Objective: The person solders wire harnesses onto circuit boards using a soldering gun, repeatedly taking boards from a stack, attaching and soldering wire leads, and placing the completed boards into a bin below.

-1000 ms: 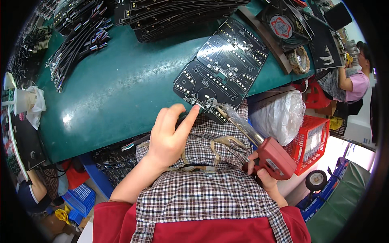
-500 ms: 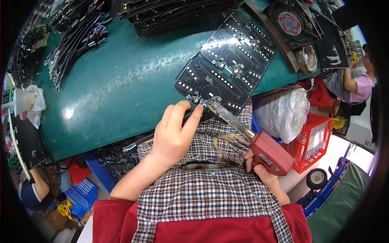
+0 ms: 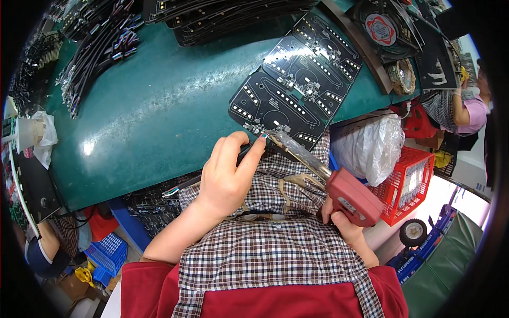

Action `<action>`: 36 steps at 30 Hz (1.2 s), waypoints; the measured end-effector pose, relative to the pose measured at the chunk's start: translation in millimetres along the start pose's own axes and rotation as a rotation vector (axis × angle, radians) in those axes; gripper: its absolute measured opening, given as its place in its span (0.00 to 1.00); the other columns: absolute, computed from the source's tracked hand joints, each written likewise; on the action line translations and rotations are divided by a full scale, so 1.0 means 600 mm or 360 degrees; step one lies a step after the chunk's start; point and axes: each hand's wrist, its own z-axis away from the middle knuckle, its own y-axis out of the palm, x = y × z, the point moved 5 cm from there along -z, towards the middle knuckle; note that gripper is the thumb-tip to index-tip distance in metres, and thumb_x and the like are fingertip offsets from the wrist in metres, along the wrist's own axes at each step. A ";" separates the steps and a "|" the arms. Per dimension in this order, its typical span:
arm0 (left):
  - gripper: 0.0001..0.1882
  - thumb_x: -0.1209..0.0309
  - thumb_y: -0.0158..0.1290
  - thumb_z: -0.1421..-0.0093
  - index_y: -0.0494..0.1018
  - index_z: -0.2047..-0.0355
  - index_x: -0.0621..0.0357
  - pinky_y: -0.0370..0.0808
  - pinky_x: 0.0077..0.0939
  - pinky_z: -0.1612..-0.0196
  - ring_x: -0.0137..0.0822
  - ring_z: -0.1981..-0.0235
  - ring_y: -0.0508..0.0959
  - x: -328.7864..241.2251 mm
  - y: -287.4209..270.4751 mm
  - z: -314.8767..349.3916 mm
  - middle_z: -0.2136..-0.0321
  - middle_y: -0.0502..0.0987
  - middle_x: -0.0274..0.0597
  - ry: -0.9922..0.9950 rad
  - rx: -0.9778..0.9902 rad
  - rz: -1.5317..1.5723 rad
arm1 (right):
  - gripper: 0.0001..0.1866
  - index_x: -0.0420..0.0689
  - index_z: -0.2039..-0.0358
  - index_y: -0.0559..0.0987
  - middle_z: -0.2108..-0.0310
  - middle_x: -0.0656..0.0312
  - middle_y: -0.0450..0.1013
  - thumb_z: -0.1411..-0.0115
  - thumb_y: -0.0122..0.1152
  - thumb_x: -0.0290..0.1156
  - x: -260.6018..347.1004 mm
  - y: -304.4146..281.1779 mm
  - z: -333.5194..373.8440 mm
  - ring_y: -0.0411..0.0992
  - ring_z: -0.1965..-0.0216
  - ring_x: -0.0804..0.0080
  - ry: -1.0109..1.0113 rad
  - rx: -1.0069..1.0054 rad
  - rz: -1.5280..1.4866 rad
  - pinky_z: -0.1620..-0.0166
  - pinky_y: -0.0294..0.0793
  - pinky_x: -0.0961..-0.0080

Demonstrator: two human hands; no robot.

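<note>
My left hand (image 3: pixel 225 169) is closed in a pinch on a black cable (image 3: pixel 185 183), whose bared coloured wires stick out to the left of the wrist. Its fingertips rest at the near edge of a black circuit board (image 3: pixel 275 106) dotted with small white LEDs. In my right hand (image 3: pixel 342 220) is a red soldering gun (image 3: pixel 352 197). The gun's long metal barrel reaches up and left, and its tip is close beside my left fingertips at the board's edge. My fingers hide the exact contact point. Two similar boards (image 3: pixel 324 47) lie beyond, joined or overlapping in a row.
Stacked black boards (image 3: pixel 212 21) stand at the back of the green table (image 3: pixel 132 143), with bundled cables (image 3: pixel 101 53) to their left. A fan (image 3: pixel 382 29) and a roundish brown-rimmed object (image 3: pixel 401 77) are at right, above a plastic bag (image 3: pixel 368 146) and red crate (image 3: pixel 405 185). Other people work at both sides.
Hardly anything differs. The soldering gun's body has shifted very slightly, while its tip and my left hand stay at the same edge of the board.
</note>
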 end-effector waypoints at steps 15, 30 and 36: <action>0.17 0.81 0.55 0.57 0.74 0.63 0.67 0.69 0.25 0.74 0.38 0.73 0.69 -0.026 0.001 -0.007 0.68 0.68 0.46 0.0014 0.0131 -0.0174 | 0.34 0.33 0.47 0.62 0.63 0.55 0.72 0.48 0.64 0.38 0.015 0.003 0.000 0.68 0.75 0.76 0.0011 -0.0069 -0.0104 0.71 0.68 0.82; 0.19 0.80 0.51 0.59 0.73 0.63 0.66 0.70 0.25 0.75 0.38 0.73 0.69 -0.042 0.002 -0.014 0.70 0.67 0.46 0.0033 0.0212 -0.0348 | 0.35 0.29 0.47 0.65 0.61 0.55 0.74 0.52 0.68 0.33 -0.029 -0.023 0.020 0.73 0.66 0.75 -0.0034 -0.0034 0.0467 0.60 0.72 0.78; 0.19 0.82 0.53 0.61 0.75 0.64 0.66 0.69 0.27 0.75 0.38 0.74 0.70 -0.040 0.002 -0.013 0.73 0.66 0.44 -0.0046 0.0239 -0.0369 | 0.38 0.31 0.43 0.59 0.62 0.52 0.74 0.51 0.67 0.30 0.001 -0.006 0.008 0.72 0.67 0.78 0.0046 -0.0070 -0.0226 0.65 0.71 0.84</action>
